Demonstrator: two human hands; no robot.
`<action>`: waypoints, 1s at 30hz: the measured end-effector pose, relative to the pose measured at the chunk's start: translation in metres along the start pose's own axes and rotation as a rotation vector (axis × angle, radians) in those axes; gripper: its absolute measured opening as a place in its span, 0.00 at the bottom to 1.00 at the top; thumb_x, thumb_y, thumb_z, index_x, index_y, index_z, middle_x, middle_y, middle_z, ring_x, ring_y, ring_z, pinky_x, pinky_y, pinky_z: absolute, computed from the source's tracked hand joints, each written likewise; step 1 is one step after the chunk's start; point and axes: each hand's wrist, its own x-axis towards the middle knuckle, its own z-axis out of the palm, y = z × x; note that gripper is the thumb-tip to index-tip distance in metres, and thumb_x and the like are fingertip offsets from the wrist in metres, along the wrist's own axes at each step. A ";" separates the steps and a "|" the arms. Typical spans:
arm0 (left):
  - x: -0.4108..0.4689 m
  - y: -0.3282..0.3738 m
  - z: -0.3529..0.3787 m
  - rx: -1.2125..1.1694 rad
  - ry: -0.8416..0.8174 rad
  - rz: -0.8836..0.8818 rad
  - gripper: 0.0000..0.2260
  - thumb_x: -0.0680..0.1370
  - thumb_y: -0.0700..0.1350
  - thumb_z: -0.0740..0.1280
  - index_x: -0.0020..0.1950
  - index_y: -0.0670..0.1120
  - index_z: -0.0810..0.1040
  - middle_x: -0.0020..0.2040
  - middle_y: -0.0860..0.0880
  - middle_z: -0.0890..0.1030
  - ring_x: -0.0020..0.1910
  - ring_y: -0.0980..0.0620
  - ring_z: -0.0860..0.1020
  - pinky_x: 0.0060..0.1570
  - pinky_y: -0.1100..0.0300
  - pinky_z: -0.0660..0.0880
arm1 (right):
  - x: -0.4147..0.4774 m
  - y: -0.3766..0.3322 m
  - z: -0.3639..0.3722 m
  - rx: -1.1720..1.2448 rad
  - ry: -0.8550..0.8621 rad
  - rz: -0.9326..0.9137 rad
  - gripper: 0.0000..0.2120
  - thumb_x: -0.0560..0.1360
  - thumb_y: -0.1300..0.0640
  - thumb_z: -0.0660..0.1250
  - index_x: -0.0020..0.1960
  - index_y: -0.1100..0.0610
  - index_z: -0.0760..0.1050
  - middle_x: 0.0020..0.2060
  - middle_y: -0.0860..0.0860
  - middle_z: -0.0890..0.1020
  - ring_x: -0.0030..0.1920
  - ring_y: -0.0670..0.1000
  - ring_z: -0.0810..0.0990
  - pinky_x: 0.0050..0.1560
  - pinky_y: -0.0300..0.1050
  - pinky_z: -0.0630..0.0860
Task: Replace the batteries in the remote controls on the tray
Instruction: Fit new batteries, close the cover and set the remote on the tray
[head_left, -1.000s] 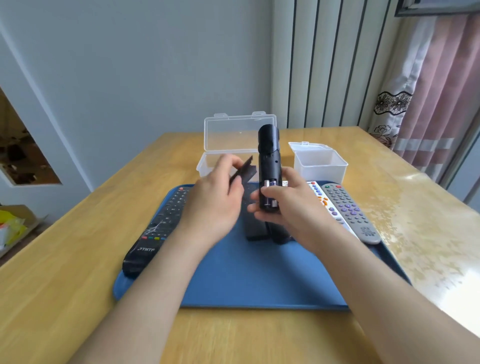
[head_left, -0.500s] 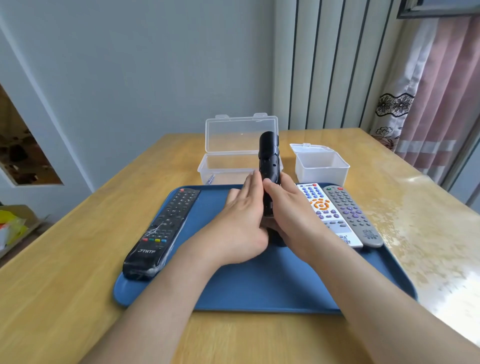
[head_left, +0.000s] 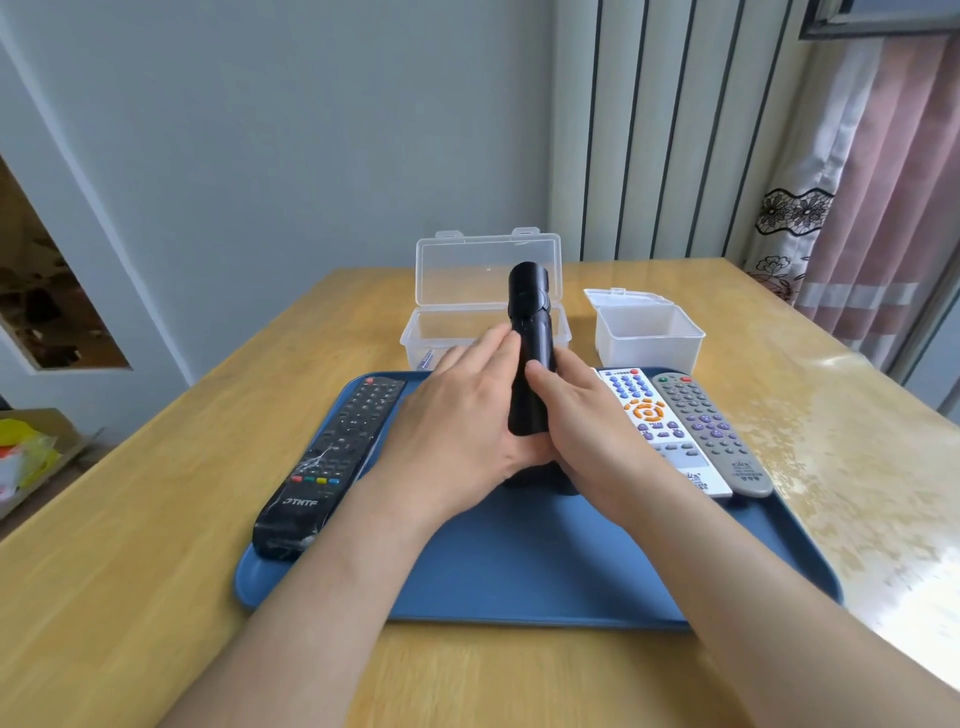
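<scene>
- The black remote (head_left: 529, 358) stands upright over the blue tray (head_left: 519, 582), held between 2 hands.
- The left hand (head_left: 457, 431) presses straight fingers (head_left: 491, 345), held together, against its left side.
- The right hand (head_left: 587, 431) is clamped around its right side, thumb on the front.
- On the tray lie a long black remote (head_left: 332, 462) at left, and a white remote (head_left: 660, 431) and grey remote (head_left: 711, 431) side by side at right.
- An open clear box (head_left: 483, 312) and a small white box (head_left: 649, 332) sit on the tabletop (head_left: 130, 571) behind the tray.
</scene>
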 end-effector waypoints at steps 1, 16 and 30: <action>0.000 0.000 0.000 -0.035 -0.024 0.007 0.42 0.69 0.61 0.70 0.77 0.48 0.57 0.77 0.54 0.60 0.72 0.52 0.62 0.68 0.58 0.64 | 0.000 -0.001 0.000 -0.002 0.004 -0.002 0.12 0.83 0.57 0.56 0.63 0.54 0.73 0.49 0.57 0.83 0.47 0.55 0.83 0.52 0.56 0.79; -0.001 0.000 -0.003 -0.089 0.017 -0.016 0.42 0.68 0.51 0.76 0.77 0.46 0.60 0.77 0.50 0.61 0.73 0.51 0.65 0.69 0.55 0.66 | -0.006 -0.005 0.000 -0.088 0.016 -0.056 0.10 0.83 0.55 0.57 0.55 0.59 0.74 0.35 0.48 0.80 0.33 0.41 0.80 0.34 0.35 0.76; -0.001 0.009 0.004 -0.327 -0.122 -0.078 0.42 0.72 0.53 0.72 0.79 0.50 0.52 0.79 0.55 0.53 0.76 0.63 0.53 0.73 0.64 0.56 | -0.003 -0.014 -0.011 -0.219 0.120 -0.098 0.08 0.78 0.62 0.58 0.47 0.65 0.74 0.31 0.51 0.75 0.32 0.47 0.75 0.30 0.35 0.71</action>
